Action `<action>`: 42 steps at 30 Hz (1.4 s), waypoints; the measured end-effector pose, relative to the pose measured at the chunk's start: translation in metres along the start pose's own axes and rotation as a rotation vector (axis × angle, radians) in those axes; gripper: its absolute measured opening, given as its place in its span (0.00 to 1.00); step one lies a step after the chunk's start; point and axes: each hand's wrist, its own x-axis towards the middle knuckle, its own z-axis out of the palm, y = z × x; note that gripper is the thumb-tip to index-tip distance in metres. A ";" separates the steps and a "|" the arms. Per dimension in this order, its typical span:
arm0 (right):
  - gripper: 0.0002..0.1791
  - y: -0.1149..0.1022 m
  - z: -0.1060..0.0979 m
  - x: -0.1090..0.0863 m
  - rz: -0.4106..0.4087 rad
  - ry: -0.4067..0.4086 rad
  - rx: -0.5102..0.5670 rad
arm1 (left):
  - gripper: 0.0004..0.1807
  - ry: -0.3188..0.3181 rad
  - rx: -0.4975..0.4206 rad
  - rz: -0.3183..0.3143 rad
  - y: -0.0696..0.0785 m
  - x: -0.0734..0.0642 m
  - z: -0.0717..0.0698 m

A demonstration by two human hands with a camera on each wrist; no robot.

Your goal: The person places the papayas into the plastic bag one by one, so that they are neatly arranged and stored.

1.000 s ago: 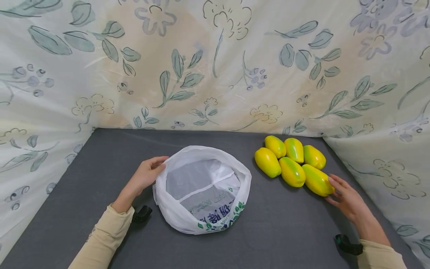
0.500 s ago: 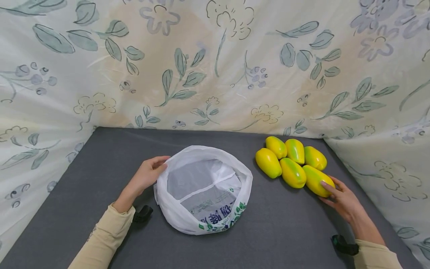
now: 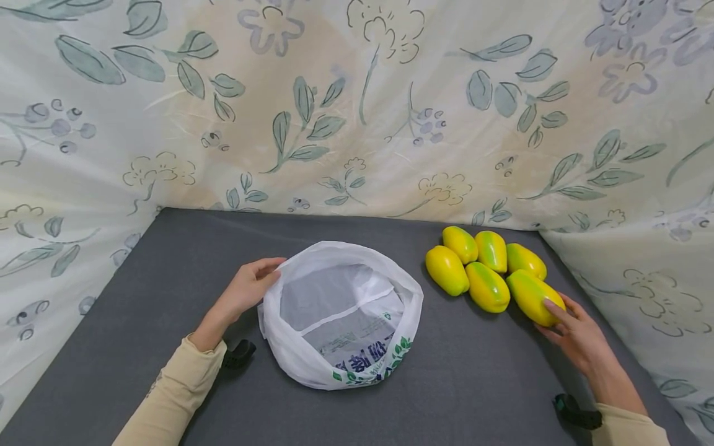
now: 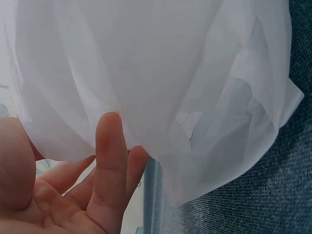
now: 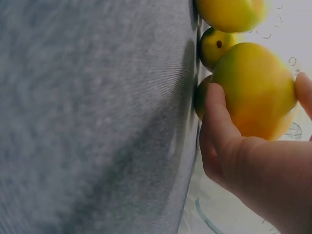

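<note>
A white plastic bag [image 3: 343, 378] with green leaf print and dark lettering stands on the table, its mouth spread wide and its inside visible. My left hand [image 3: 253, 286] holds the left side of its rim; in the left wrist view the fingers [image 4: 111, 161] lie against the thin white plastic. On the right, my right hand [image 3: 577, 337] grips the near end of a yellow-green mango [image 3: 532, 294], thumb and fingers on opposite sides. This mango [image 5: 253, 92] looks raised off the cloth in the right wrist view. Several similar mangoes [image 3: 488, 288] lie grouped just beyond it.
Dark grey cloth [image 3: 463, 384] covers the table. A flowered curtain [image 3: 357, 124] hangs along the back and both sides, close to the mangoes on the right. Black bands [image 3: 240, 354] show at both wrists, by the beige sleeves.
My right hand has closed its grip on the nearest mango and shifted it slightly up and to the right, away from the others. The left hand stays at the bag's rim.
</note>
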 end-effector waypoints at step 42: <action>0.42 -0.055 0.091 -0.069 -0.183 -0.297 0.131 | 0.22 -0.049 -0.007 0.002 0.002 -0.015 -0.011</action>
